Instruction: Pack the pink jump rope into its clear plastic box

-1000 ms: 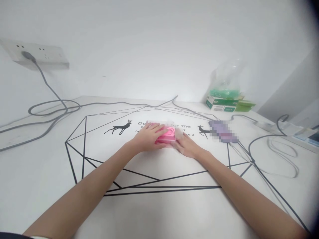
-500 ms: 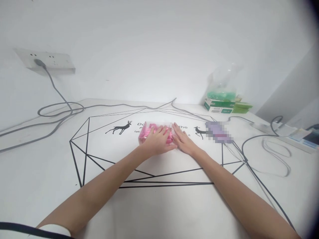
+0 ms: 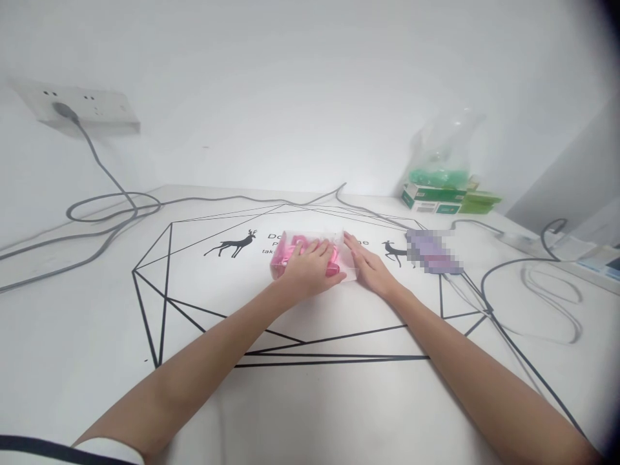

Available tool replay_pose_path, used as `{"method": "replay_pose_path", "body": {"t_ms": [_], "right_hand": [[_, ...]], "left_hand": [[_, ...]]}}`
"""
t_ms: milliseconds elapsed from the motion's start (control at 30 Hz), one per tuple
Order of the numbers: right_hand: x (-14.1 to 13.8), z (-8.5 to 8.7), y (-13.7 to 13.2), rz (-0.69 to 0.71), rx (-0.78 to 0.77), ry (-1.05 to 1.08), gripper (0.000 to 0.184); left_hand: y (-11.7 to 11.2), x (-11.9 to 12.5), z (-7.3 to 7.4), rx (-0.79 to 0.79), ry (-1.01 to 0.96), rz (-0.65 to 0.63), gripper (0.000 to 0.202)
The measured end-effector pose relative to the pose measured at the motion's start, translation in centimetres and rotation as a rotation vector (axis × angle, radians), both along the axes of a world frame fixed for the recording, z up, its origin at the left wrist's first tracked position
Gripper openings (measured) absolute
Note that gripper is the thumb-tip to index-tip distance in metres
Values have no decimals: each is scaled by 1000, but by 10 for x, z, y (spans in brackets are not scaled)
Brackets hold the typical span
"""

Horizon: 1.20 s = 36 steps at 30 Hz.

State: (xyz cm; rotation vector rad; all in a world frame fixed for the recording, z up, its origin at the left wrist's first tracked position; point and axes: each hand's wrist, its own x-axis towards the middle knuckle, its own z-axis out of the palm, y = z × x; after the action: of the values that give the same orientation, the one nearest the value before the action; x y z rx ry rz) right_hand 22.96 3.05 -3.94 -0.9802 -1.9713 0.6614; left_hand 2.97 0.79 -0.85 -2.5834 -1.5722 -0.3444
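Note:
A clear plastic box (image 3: pixel 290 253) with pink things inside lies on the white table (image 3: pixel 310 400) at the middle. My left hand (image 3: pixel 310 268) rests flat on top of it, fingers stretched out over the lid. Against the box's right side lies my right hand (image 3: pixel 371 266), fingers straight and together, touching the clear wall. Neither hand wraps round the box.
A blurred purple thing (image 3: pixel 433 252) lies right of my hands. Green and white boxes (image 3: pixel 445 199) under a clear bag stand at the back right. Grey cables (image 3: pixel 111 213) loop at the left from a wall socket (image 3: pixel 77 110); more cables (image 3: pixel 533 290) curl at the right.
The box shifted slightly left under my left hand, which moved from its left part to cover its top. My right hand went from under the box's right edge to alongside it.

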Motion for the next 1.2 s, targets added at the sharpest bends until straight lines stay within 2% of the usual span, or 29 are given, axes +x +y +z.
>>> {"method": "replay_pose_path", "body": {"t_ms": [167, 400, 600, 767, 933, 1100, 1200], "right_hand": [[0, 4, -5, -23, -1, -69, 59], [-1, 4, -7, -60, -108, -204, 57], [4, 9, -13, -77, 16, -400, 58], [4, 11, -18, -49, 184, -452, 56], [1, 10, -17, -100, 207, -476, 59], [-2, 10, -15, -150, 180, -591, 44], [-7, 9, -14, -172, 216, -643, 42]], "left_hand": [[-1, -2, 5, -7, -14, -27, 73], [-2, -7, 11, -74, 6, -47, 69], [-4, -7, 13, -104, 29, -46, 70], [-2, -9, 7, -20, 23, -54, 69], [-3, -8, 4, 18, 23, -58, 67], [-4, -5, 1, 97, 3, -50, 60], [-4, -3, 0, 105, -1, -45, 59]]}}
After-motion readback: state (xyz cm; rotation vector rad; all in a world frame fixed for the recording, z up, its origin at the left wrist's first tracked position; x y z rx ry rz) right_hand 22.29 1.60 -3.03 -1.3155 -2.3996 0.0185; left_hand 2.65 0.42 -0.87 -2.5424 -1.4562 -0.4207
